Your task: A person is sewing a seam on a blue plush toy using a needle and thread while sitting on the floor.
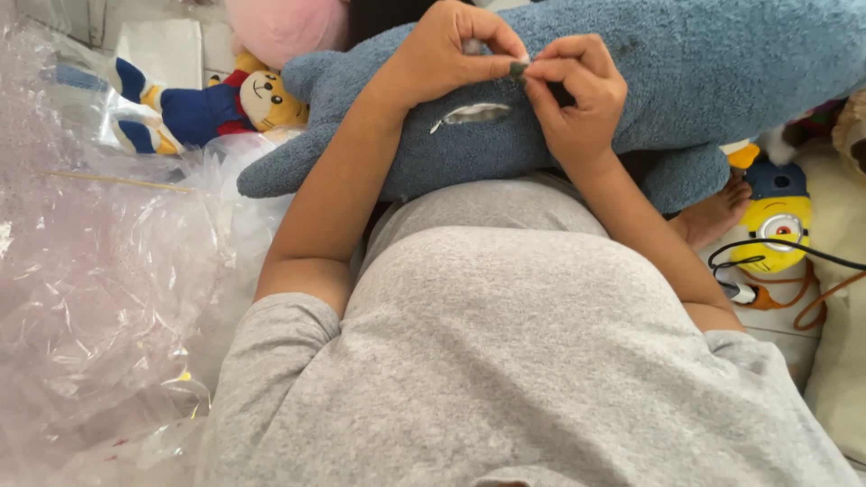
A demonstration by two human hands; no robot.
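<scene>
A large blue plush toy (686,72) lies across my lap. Its seam has an open slit (476,114) showing pale stuffing. My left hand (451,50) pinches the blue fabric just above the slit. Right beside it, my right hand (577,99) pinches the same fold, fingertips meeting the left hand's at a small dark spot. Whether a needle or thread is between the fingers is too small to tell. My grey shirt fills the lower part of the view.
Crumpled clear plastic sheeting (99,271) covers the left side. A small yellow-faced doll in blue and red clothes (225,104) lies at the upper left, below a pink plush (284,27). A yellow goggle-eyed toy (776,221), a black cable (767,248) and my bare foot (717,215) are at the right.
</scene>
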